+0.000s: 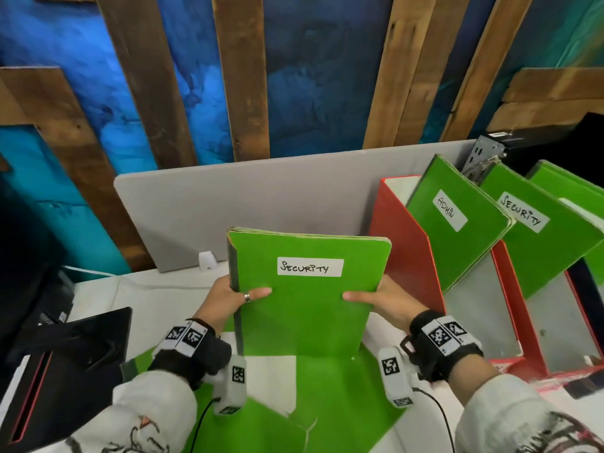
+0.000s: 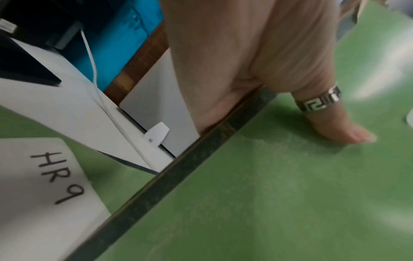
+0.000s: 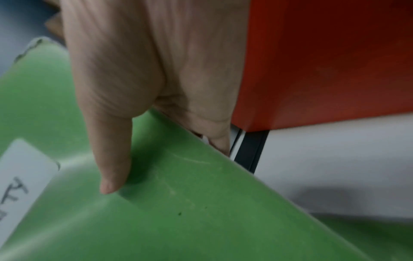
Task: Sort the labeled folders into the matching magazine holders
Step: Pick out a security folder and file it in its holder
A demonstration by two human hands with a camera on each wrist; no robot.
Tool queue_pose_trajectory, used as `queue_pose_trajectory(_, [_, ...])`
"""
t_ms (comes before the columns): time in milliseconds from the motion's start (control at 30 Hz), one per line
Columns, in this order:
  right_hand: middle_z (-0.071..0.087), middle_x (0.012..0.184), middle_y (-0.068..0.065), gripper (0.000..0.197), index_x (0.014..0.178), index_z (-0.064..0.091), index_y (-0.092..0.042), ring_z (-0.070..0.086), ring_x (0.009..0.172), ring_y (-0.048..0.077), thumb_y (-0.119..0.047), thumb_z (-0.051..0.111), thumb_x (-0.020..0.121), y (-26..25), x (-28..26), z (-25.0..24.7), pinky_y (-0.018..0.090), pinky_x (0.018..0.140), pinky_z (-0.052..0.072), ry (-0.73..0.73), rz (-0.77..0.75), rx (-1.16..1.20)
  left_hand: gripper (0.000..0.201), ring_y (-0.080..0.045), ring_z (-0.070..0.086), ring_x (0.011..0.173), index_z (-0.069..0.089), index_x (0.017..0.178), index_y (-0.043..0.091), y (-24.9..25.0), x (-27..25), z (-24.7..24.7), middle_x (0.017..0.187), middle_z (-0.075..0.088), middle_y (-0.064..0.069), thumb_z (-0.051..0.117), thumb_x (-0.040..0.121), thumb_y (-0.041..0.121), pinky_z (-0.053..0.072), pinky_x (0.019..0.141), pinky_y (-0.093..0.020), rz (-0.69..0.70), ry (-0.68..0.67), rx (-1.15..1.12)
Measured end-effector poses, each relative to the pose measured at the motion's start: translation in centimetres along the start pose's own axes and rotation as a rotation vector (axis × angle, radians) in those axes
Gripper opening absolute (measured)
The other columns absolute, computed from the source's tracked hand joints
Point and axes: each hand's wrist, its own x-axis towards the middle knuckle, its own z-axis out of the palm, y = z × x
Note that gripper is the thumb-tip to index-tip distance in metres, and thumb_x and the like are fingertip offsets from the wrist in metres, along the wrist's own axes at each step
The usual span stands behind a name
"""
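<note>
I hold a green folder point(image 1: 304, 305) labeled SECURITY upright over the table, with both hands. My left hand point(image 1: 233, 297) grips its dark spine edge point(image 2: 201, 155), thumb with a ring lying on the cover point(image 2: 290, 194). My right hand point(image 1: 380, 299) grips the opposite edge, thumb on the cover point(image 3: 201, 211). More green folders point(image 1: 327, 397) lie flat beneath, one labeled HR 9 point(image 2: 40, 185). To the right stand red magazine holders point(image 1: 408, 253); one holds a folder labeled ADMIN point(image 1: 457, 220), the one beside it a folder labeled SECURITY point(image 1: 539, 230).
A grey divider panel point(image 1: 261, 204) stands behind the white table point(image 1: 147, 292). A black and red box point(image 1: 65, 364) sits at the left near a white cable point(image 2: 91, 58). A red holder wall point(image 3: 324, 61) is close beside my right hand.
</note>
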Motion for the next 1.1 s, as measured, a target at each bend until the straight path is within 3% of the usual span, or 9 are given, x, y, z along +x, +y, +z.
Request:
queue_pose_trajectory(67, [0.067, 0.119, 0.003, 0.070, 0.113, 0.059, -0.026, 0.066, 0.105, 0.014, -0.036, 0.087, 0.049, -0.6, -0.7, -0.1, 0.026, 0.082, 0.056, -0.013, 0.006, -0.064, 0.034, -0.010, 0.073, 0.075, 0.069, 0.093, 0.016, 0.5, -0.2, 0.3, 0.099, 0.072, -0.002, 0.078, 0.064, 0.003, 0.056, 0.060, -0.020, 0.007, 0.014, -0.019])
queue_pose_trajectory(233, [0.068, 0.110, -0.018, 0.076, 0.111, 0.056, -0.038, 0.064, 0.105, 0.002, -0.059, 0.083, 0.043, -4.1, -3.3, -1.1, 0.019, 0.083, 0.053, -0.082, 0.011, -0.212, 0.085, -0.015, 0.073, 0.079, 0.069, 0.095, 0.018, 3.2, 0.0, 0.6, 0.091, 0.076, -0.002, 0.094, 0.017, 0.043, 0.058, 0.063, -0.025, 0.064, -0.079, -0.014])
queue_pose_trajectory(333, [0.061, 0.106, -0.024, 0.061, 0.119, 0.051, -0.035, 0.062, 0.085, -0.017, -0.048, 0.076, 0.065, -7.2, -5.4, -2.1, 0.002, 0.068, 0.046, -0.108, -0.026, -0.287, 0.093, -0.016, 0.073, 0.079, 0.065, 0.100, 0.018, 5.5, 0.1, 2.1, 0.091, 0.076, 0.000, 0.094, 0.015, 0.042, 0.059, 0.061, -0.028, 0.068, -0.164, -0.010])
queue_pose_trajectory(433, [0.057, 0.093, -0.016, 0.040, 0.129, 0.045, -0.020, 0.055, 0.046, -0.014, -0.018, 0.057, 0.091, -9.9, -7.3, -3.9, 0.005, 0.040, 0.039, -0.077, -0.017, -0.330, 0.090, -0.016, 0.073, 0.083, 0.061, 0.109, 0.015, 7.8, -0.1, 4.5, 0.097, 0.075, -0.003, 0.094, 0.028, 0.034, 0.058, 0.063, -0.028, 0.099, -0.182, 0.005])
queue_pose_trajectory(633, [0.056, 0.115, -0.022, 0.041, 0.121, 0.038, -0.044, 0.071, 0.071, 0.017, -0.040, 0.055, 0.084, -12.9, -10.2, -5.8, 0.026, 0.037, 0.051, 0.078, -0.190, -0.502, 0.058, -0.010, 0.068, 0.095, 0.050, 0.125, 0.007, 11.1, 0.6, 9.7, 0.117, 0.065, -0.006, 0.071, 0.071, 0.002, 0.058, 0.080, -0.027, 0.258, -0.044, 0.051])
queue_pose_trajectory(733, [0.059, 0.114, -0.018, 0.039, 0.124, 0.041, -0.034, 0.069, 0.057, 0.012, -0.031, 0.055, 0.088, -14.5, -11.9, -7.0, 0.030, 0.039, 0.052, 0.207, -0.285, -0.512, 0.057, -0.014, 0.057, 0.107, 0.041, 0.134, 0.006, 12.0, 0.8, 12.7, 0.124, 0.056, -0.006, 0.063, 0.082, -0.001, 0.048, 0.097, -0.029, 0.289, 0.001, 0.141])
queue_pose_trajectory(833, [0.062, 0.079, -0.030, 0.029, 0.119, 0.044, -0.029, 0.058, 0.036, 0.002, -0.029, 0.053, 0.092, -15.4, -13.4, -9.6, 0.019, 0.053, 0.049, 0.420, -0.358, -0.477, 0.062, -0.014, 0.046, 0.117, 0.032, 0.142, 0.013, 12.0, 1.5, 15.6, 0.129, 0.045, 0.001, 0.061, 0.087, 0.010, 0.038, 0.103, -0.029, 0.265, 0.010, 0.245])
queue_pose_trajectory(900, [0.060, 0.045, -0.014, 0.021, 0.107, 0.051, -0.022, 0.053, 0.029, 0.002, -0.036, 0.054, 0.091, -16.0, -14.1, -11.5, 0.012, 0.041, 0.041, 0.586, -0.393, -0.438, 0.060, -0.015, 0.046, 0.116, 0.032, 0.142, 0.019, 11.6, 1.8, 17.3, 0.136, 0.043, -0.001, 0.060, 0.089, 0.016, 0.039, 0.098, -0.031, 0.215, -0.007, 0.298])
queue_pose_trajectory(1100, [0.056, 0.123, 0.005, 0.047, 0.130, 0.036, -0.021, 0.061, 0.039, 0.007, -0.039, 0.054, 0.090, -17.1, -16.0, -15.9, 0.019, 0.037, 0.048, 0.959, -0.648, -0.242, 0.048, -0.017, 0.049, 0.109, 0.044, 0.135, 0.017, 8.4, 3.3, 24.0, 0.137, 0.044, -0.012, 0.059, 0.089, 0.010, 0.037, 0.084, -0.018, 0.185, -0.205, 0.468])
